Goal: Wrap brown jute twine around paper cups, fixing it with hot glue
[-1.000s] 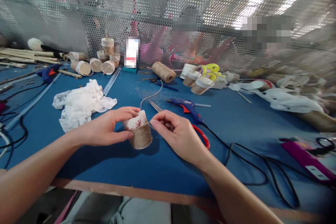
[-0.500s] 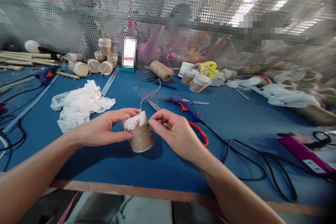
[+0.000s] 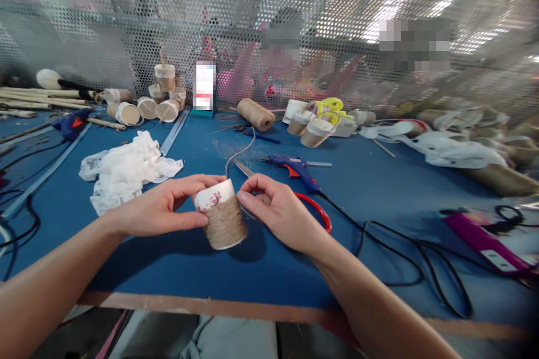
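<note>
My left hand [image 3: 162, 210] grips a white paper cup [image 3: 221, 220] with a red print, held tilted above the blue table [image 3: 261, 269]. Brown jute twine is wound round most of the cup's lower part. My right hand [image 3: 275, 210] is closed in a pinch on the twine strand [image 3: 236, 156] right at the cup's side. The strand runs back across the table toward a twine spool [image 3: 255, 114]. Red-handled scissors [image 3: 314, 207] lie under my right hand, partly hidden.
A blue glue gun [image 3: 295, 168] with a black cable lies behind my right hand. Crumpled white lace [image 3: 126, 168] sits at left. Several twine-wrapped cups [image 3: 314, 129] and sticks [image 3: 46, 95] line the back by a perforated metal screen [image 3: 269, 17]. A purple tool [image 3: 484, 241] lies at right.
The cup has turned a little in my left hand and more twine covers it. My right hand has moved in closer to the cup's side, still pinching the strand.
</note>
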`<act>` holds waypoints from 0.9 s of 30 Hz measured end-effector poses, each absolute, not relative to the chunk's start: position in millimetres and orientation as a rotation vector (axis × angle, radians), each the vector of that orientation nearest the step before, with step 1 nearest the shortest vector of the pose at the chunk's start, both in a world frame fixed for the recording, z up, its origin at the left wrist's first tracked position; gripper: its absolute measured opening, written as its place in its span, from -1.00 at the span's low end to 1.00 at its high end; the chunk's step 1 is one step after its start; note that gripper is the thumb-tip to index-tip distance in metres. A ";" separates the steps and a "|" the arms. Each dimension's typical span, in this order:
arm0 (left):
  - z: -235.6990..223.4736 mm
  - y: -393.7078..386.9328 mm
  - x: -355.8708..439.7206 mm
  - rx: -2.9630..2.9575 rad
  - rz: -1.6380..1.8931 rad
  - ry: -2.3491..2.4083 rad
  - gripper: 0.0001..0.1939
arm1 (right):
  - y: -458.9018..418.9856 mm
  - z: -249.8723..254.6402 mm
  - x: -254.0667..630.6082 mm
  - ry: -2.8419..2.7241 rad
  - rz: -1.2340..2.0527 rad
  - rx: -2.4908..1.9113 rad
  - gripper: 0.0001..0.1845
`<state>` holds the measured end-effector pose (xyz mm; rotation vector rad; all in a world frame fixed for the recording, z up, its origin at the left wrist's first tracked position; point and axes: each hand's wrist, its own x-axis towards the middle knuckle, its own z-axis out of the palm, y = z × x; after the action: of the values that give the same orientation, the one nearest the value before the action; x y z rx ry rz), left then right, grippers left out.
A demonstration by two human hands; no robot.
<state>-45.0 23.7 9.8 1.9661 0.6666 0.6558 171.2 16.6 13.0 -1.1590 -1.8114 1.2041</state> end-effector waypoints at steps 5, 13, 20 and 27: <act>12.9 22.6 -44.5 1.910 0.661 0.662 -0.61 | 17.3 13.6 172.0 -1.750 1.335 -1.148 -0.80; 12.0 21.2 -46.5 1.834 0.663 0.644 -0.64 | 15.3 12.2 170.8 -1.557 1.709 -0.988 -0.81; 12.5 20.8 -44.9 1.909 0.644 0.739 -0.62 | 19.2 8.5 169.8 -1.606 1.572 -1.022 -0.81; 11.3 19.9 -40.8 1.971 0.644 0.845 -0.52 | 17.9 8.5 166.0 -1.802 1.326 -1.150 -0.82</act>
<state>-40.8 19.9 11.3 1.9710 0.8454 0.6442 166.0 17.9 8.5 -1.1504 -1.8022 1.3264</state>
